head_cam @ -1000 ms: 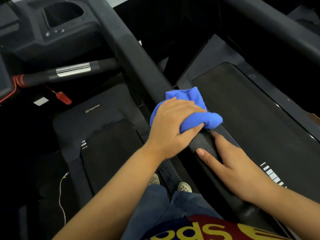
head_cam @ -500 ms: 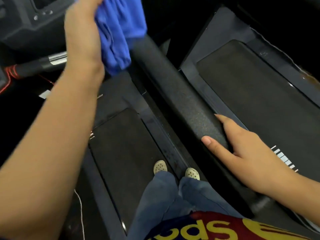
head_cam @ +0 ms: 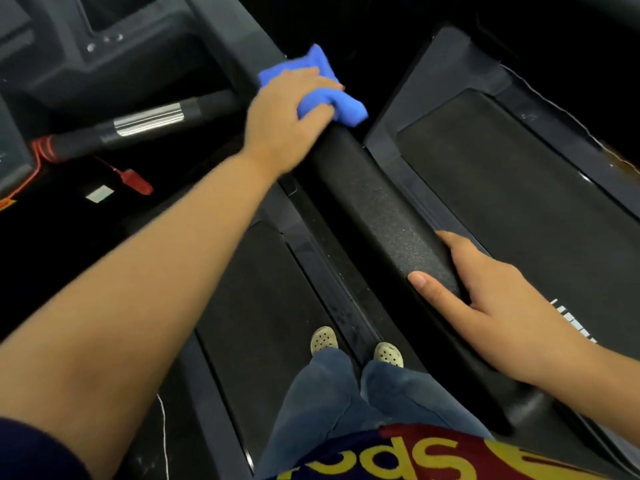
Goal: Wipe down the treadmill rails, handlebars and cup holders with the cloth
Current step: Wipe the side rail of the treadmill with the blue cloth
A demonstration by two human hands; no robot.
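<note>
**Fingers [head_cam: 306, 77] curled over the cloth [head_cam: 343, 107], high on the rail [head_cam: 377, 206]**

We have our left hand [head_cam: 287, 116] bunching the one blue cloth and pressing it on the padded rail's far end, just where it meets the console [head_cam: 104, 64]. Our right hand [head_cam: 485, 299] steadies the near end, thumb on one side and fingers on the other, clasped round the padding.

By our judgement the job is midway at best. This rail is in hand, while the crossways handlebar [head_cam: 149, 124] with its metal band looks untouched. The recess [head_cam: 114, 12] in the console (a cup holder, perhaps; we cannot tell) waits too. Nothing shows whether the stretch between our hands is wiped.

Counting: one cloth, two hands, one padded rail, one handlebar in view, two belts [head_cam: 263, 306] side by side, one red safety clip [head_cam: 133, 180], two pale shoes [head_cam: 323, 339].
</note>
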